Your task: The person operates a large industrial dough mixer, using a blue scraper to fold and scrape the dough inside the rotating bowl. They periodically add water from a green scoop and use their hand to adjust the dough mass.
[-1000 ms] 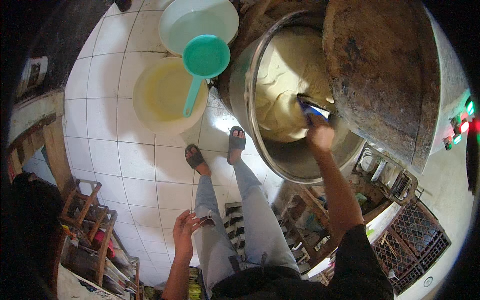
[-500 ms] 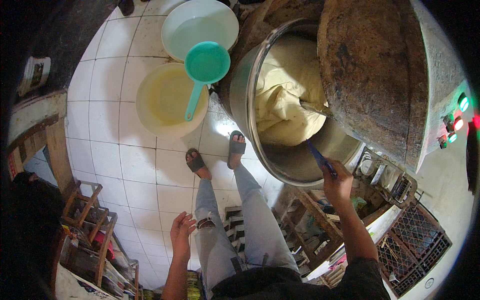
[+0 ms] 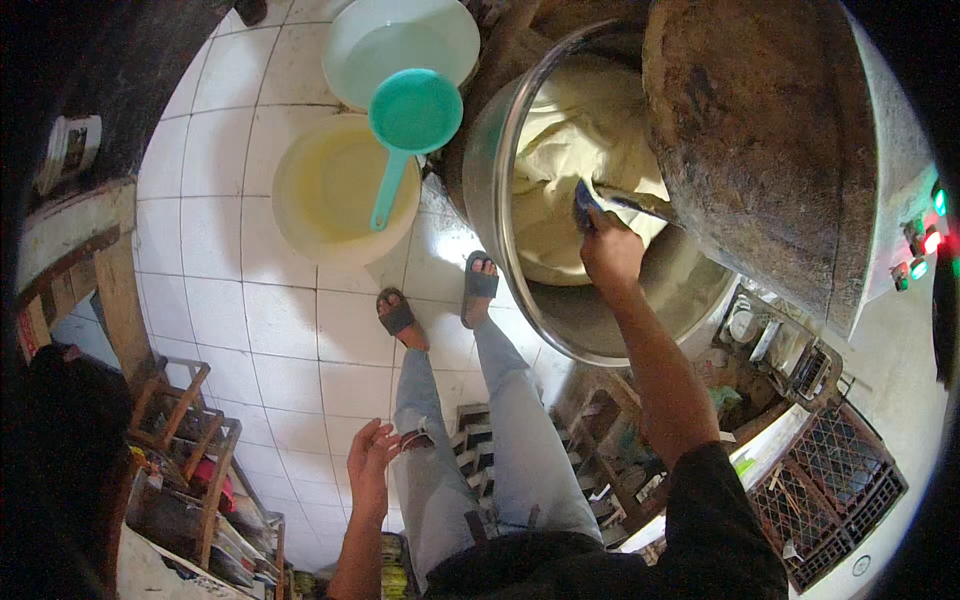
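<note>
My right hand (image 3: 612, 252) reaches over the near rim of a big metal mixing bowl (image 3: 507, 225), with its fingers wrapped around a blue scraper (image 3: 585, 205). The scraper is at the pale, soft dough (image 3: 562, 150) that fills much of the bowl. Beside it, a dark metal mixer hook (image 3: 640, 204) comes out from under the mixer head (image 3: 760, 150) and into the dough. My left hand (image 3: 370, 462) hangs above my thigh, holding nothing, its fingers loosely bent and apart.
Left of the bowl, a teal dipper (image 3: 415, 110) lies across two basins: a pale one of water (image 3: 345, 30) and one with yellowish liquid (image 3: 290, 215). Lit buttons (image 3: 932, 242) sit on the mixer's right side. A dark plastic crate (image 3: 835, 470) and a wooden rack (image 3: 205, 455) flank me.
My right hand has moved up and left with the scraper, from the bowl's near rim into the bowl over the dough. My left hand has barely shifted.
</note>
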`<state>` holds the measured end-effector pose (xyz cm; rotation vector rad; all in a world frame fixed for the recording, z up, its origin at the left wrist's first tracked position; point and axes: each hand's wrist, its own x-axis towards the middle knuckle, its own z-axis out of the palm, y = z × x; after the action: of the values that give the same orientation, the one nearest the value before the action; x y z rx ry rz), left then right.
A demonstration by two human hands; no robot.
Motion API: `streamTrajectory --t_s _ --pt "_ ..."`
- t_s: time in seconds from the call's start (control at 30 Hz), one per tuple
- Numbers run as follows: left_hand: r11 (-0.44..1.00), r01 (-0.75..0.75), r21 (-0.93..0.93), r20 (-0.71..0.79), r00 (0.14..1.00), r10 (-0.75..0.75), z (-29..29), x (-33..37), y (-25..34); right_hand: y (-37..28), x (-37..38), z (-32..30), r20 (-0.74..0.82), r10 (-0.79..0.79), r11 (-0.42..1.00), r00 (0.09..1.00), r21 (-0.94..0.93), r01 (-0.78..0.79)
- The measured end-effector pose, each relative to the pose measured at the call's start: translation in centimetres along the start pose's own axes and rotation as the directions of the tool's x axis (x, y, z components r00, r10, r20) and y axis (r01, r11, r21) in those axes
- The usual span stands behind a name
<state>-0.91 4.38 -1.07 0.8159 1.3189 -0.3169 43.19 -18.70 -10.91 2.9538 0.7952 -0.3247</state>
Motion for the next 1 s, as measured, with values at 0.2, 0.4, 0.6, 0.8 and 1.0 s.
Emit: streamTrajectory --t_s 0.2,0.4,0.6,0.8,1.0 --pt "1.0 0.017 -0.008 -0.048 0.999 -0.018 -0.8 -0.3 0.0 1.5 -9.2 -9.0 -0.104 -0.077 0.931 0.992 0.348 0.109" --pt "0.997 -0.003 -0.082 0.072 0.997 0.009 2.3 1.4 0.6 8.6 -0.5 1.0 0.195 0.307 0.865 0.932 -0.465 -0.188" --pt "0.984 -0.175 0.033 0.147 0.975 0.169 5.7 -0.1 5.4 1.1 -5.6 -6.6 0.014 0.067 0.967 0.998 0.245 -0.069" --pt "0.652 -0.729 0.208 0.361 0.677 0.642 14.9 -1.6 11.9 -9.0 -12.1 -19.9 -0.003 -0.206 0.79 0.979 0.589 0.168" --pt "0.954 -0.213 -0.211 0.563 0.771 0.296 13.3 -0.6 9.1 -13.4 -10.1 -21.6 -0.008 -0.639 0.208 0.77 0.961 0.183"
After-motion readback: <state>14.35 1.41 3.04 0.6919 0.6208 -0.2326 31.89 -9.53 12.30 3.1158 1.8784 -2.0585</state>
